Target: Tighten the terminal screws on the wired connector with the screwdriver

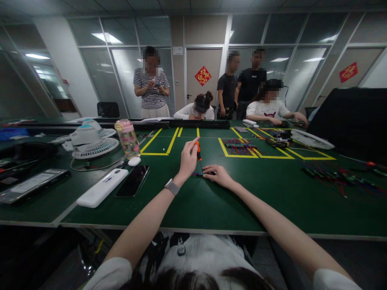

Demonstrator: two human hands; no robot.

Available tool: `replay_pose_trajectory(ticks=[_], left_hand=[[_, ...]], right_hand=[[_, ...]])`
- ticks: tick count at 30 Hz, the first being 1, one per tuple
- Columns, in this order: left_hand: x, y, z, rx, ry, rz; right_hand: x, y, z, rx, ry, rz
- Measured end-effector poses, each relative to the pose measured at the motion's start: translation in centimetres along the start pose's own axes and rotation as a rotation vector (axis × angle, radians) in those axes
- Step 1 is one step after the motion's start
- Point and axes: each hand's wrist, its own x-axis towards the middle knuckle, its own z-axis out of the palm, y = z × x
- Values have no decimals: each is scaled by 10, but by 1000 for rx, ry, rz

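My left hand (188, 162) is closed around an orange and black screwdriver (198, 152), held nearly upright. Its thin shaft points down at a small wired part (199, 174) lying flat on the green table (169, 201). From the other side, my right hand (222, 176) pinches this part, fingers low against the tabletop. Some dark and greenish pieces and a bit of purple wire show beside the fingertips; the rest is covered by the hand. The tip of the screwdriver meets the part, but the exact contact spot is too small to make out.
Left of my arms lie a black phone (133, 181), a white power bank (102, 188), a pink-lidded bottle (128, 139) and white fans (93, 145). Bundles of wired parts (240, 147) lie ahead right, with more wired parts (338, 177) farther right. Several people are across the table.
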Motion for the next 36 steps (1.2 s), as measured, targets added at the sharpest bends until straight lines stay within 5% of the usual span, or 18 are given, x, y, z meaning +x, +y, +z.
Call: replay_pose_trajectory(ticks=[36], left_hand=[[0, -1, -1, -5, 28, -2]], right_hand=[[0, 5, 1, -3, -2, -2]])
